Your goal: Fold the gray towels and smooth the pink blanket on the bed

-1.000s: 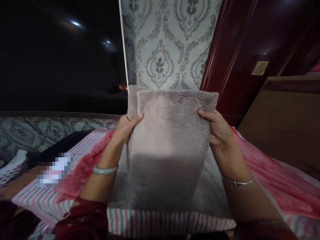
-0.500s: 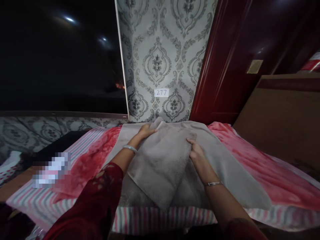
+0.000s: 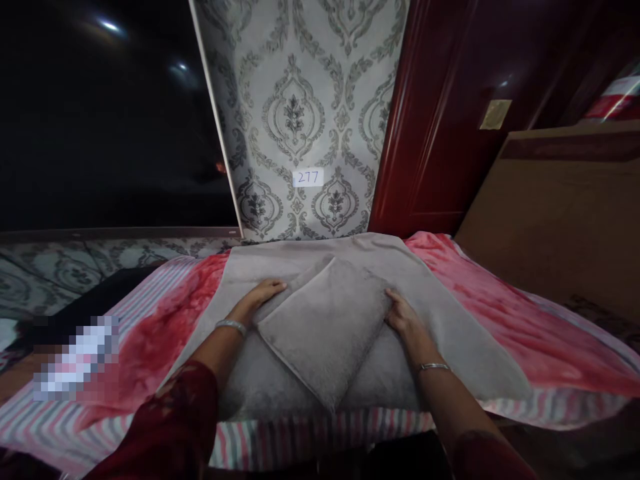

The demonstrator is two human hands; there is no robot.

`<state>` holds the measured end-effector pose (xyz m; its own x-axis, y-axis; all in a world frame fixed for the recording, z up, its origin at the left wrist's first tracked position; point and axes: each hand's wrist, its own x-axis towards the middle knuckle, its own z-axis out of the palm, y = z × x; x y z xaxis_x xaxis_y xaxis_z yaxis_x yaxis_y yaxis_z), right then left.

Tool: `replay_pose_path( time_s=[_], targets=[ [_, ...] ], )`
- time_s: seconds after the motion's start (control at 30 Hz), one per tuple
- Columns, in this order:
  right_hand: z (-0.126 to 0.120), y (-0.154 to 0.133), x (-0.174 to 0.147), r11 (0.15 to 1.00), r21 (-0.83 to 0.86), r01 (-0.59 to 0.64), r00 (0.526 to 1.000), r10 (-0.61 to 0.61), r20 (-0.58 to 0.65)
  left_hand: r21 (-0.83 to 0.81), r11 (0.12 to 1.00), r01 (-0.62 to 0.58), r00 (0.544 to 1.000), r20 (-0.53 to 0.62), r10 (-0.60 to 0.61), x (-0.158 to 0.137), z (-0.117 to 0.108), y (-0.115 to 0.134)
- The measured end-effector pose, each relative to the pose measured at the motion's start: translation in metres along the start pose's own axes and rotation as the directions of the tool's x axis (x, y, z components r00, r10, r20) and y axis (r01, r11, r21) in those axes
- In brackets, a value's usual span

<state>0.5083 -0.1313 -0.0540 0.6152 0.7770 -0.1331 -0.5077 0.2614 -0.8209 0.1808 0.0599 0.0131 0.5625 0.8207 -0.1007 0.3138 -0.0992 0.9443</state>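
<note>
A grey plush cloth lies folded in a diamond-like shape, one corner toward me, on a larger spread of grey cloth. My left hand is closed at the folded cloth's upper left edge, some of its fingers hidden. On the other side my right hand pinches the right corner between thumb and fingers. Both wrists wear a silver bangle.
A red-pink fuzzy blanket shows on both sides of the grey cloth, over a striped sheet. Behind stand a patterned wall, a large dark screen and a dark red door panel. A cardboard box leans at right.
The folded cloth has come down flatter, its raised top edge now lower. My left hand has moved left and down; my right hand has shifted slightly right and down. The view has tilted slightly.
</note>
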Motion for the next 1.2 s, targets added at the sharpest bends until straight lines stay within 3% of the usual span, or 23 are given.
replay_pose_path(
  time_s=[0.13,0.27,0.4,0.53,0.63,0.77,0.87,0.93,1.03,1.1,1.2],
  targets=[
    [0.000,-0.002,0.002,0.990,0.046,-0.131,0.991,0.133,-0.035,-0.087,0.995,0.045,0.999,-0.007,-0.045,-0.035,-0.017,-0.009],
    [0.003,-0.005,0.001,0.986,0.065,-0.151,0.987,0.154,-0.046,-0.435,0.890,0.137,0.979,-0.075,-0.188,-0.077,-0.019,-0.028],
    [0.008,-0.006,0.002,0.988,0.039,-0.148,0.981,0.152,-0.117,-0.649,0.752,0.115,0.968,-0.098,-0.233,-0.116,0.010,-0.047],
    [0.015,-0.010,0.005,0.990,0.005,-0.139,0.976,0.138,-0.166,-0.639,0.765,0.086,0.982,-0.076,-0.173,-0.129,0.053,-0.048],
    [0.022,-0.015,0.004,0.996,-0.009,-0.086,0.977,0.082,-0.197,-0.609,0.793,-0.022,0.964,-0.223,-0.144,-0.122,0.069,-0.036],
    [0.023,-0.014,-0.019,1.000,-0.011,-0.025,0.985,0.023,-0.170,-0.558,0.815,-0.156,0.920,-0.382,-0.086,-0.116,0.042,-0.010],
    [0.007,-0.004,-0.048,0.996,-0.036,-0.076,0.994,0.073,-0.078,-0.525,0.843,-0.116,0.914,-0.389,-0.116,-0.119,0.002,-0.002],
    [-0.008,0.003,-0.064,0.980,-0.108,-0.167,0.986,0.168,0.009,-0.501,0.865,-0.010,0.882,-0.412,-0.229,-0.121,-0.018,-0.009],
    [-0.021,0.003,-0.071,0.936,-0.273,-0.223,0.965,0.252,0.077,-0.465,0.876,0.127,0.791,-0.486,-0.373,-0.121,-0.032,-0.034],
    [-0.019,-0.003,-0.063,0.885,-0.432,-0.172,0.972,0.224,0.071,-0.439,0.885,0.157,0.768,-0.509,-0.389,-0.118,-0.033,-0.049],
    [0.000,-0.012,-0.043,0.734,-0.678,-0.044,0.986,0.141,0.090,-0.388,0.909,0.151,0.763,-0.539,-0.356,-0.114,-0.029,-0.057]
  ],
)
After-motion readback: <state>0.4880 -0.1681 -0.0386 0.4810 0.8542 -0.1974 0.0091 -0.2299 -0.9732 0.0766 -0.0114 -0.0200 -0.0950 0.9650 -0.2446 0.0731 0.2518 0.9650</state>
